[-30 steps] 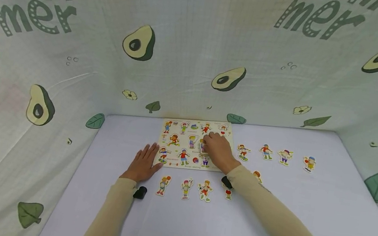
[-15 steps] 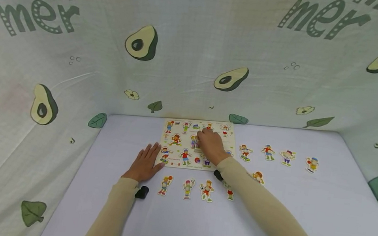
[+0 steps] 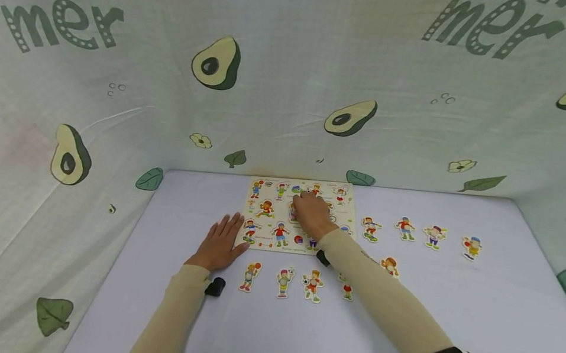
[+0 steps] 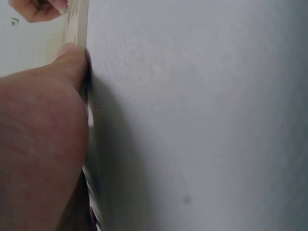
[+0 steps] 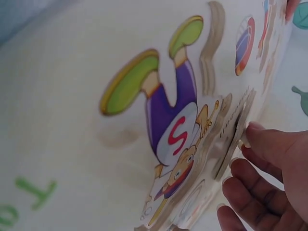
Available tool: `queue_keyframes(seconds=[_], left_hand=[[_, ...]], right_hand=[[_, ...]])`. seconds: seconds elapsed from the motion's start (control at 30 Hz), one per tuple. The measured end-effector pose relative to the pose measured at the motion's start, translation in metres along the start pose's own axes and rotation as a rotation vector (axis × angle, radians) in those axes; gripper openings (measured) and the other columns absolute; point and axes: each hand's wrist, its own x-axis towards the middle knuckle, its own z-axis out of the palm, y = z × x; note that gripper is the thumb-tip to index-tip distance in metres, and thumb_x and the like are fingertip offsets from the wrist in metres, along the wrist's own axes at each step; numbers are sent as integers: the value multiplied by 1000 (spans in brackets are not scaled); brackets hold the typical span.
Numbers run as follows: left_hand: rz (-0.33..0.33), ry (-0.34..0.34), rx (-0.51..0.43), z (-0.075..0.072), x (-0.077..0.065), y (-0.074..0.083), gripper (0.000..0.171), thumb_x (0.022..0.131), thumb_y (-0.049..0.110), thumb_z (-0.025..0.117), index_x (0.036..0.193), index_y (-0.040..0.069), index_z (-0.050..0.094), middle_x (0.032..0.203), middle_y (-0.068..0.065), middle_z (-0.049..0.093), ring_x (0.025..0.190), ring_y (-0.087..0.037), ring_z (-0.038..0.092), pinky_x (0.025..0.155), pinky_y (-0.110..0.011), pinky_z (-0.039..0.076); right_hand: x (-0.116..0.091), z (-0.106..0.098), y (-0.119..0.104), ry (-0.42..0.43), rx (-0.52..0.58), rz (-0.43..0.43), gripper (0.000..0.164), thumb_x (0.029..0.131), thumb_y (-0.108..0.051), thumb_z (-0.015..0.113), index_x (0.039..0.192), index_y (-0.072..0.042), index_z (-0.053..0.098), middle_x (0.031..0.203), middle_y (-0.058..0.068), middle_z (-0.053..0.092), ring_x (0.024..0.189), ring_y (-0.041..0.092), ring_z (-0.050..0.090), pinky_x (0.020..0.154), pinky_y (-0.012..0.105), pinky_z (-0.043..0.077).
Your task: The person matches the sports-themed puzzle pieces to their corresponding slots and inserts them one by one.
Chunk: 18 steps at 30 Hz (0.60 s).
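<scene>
A wooden picture puzzle board (image 3: 332,187) with printed sports children lies at the table's far side. My left hand (image 3: 220,244) rests flat on the table at the board's left edge, fingers spread; in the left wrist view its thumb (image 4: 72,60) touches the board's side. My right hand (image 3: 311,213) is over the middle of the board. In the right wrist view, its thumb and fingers pinch the edge of a thin puzzle piece (image 5: 234,139), seen nearly edge-on at the board. The picture on this piece is hidden. Beside it shows the printed figure (image 5: 173,127) with an S shirt.
Loose cut-out figures lie in front of the board, among them one with a ball (image 3: 250,277) and a footballer (image 3: 312,286). Several more, such as a skateboarder (image 3: 370,228) and a blue-capped figure (image 3: 471,248), lie to the right. A printed cloth wall (image 3: 277,140) stands behind the table.
My right hand has moved left across the board, from the right of its middle to the middle, and stays there over the last half second. My left hand stays at the board's edge.
</scene>
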Motion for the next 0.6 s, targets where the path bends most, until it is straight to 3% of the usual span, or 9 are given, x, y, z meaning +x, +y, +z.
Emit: queue_keyframes(seconds=[0.6], left_hand=[[12,7,12,8,5,-7,81,110,47,51,170,5,15,178,-15,10,164,-38,4,131,-58,6]], right_hand=[[3,3,-4,-6,5,3,16,101,-9,72,114,1,72,108,15,71,103,32,71,95,47,59]])
